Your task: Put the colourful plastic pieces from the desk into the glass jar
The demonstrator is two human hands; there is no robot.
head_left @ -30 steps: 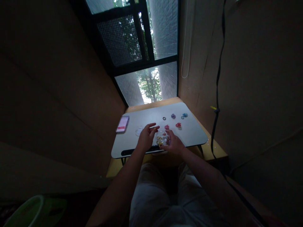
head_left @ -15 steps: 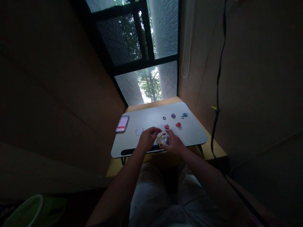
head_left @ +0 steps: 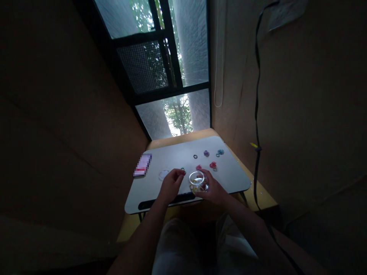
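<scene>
My right hand (head_left: 213, 188) is wrapped round a clear round jar (head_left: 196, 178) from its right side. Small loops, some of them yellow, show through its wall; they look like little hair ties. My left hand (head_left: 172, 184) is left of the jar, thumb and fingers pinched together; anything between them is too small to make out. A green loop (head_left: 182, 169) lies right by those fingertips. Beyond the jar sit a pink bunch of loops (head_left: 198, 167), a red bunch (head_left: 213, 165), a purple bunch (head_left: 206, 153), a teal bunch (head_left: 220, 152) and one dark loop (head_left: 195, 156).
All this rests on a white folding lap table (head_left: 172, 157) with a dark slot along its near edge. A phone (head_left: 142, 165) lies at its left, and a clear round lid-like piece (head_left: 164, 175) near my left hand. A window stands behind; a black cord (head_left: 257, 114) hangs at right.
My left hand has drawn away from the jar's mouth to the left, down beside the green loop. My right hand still grips the jar. The view has tilted up slightly.
</scene>
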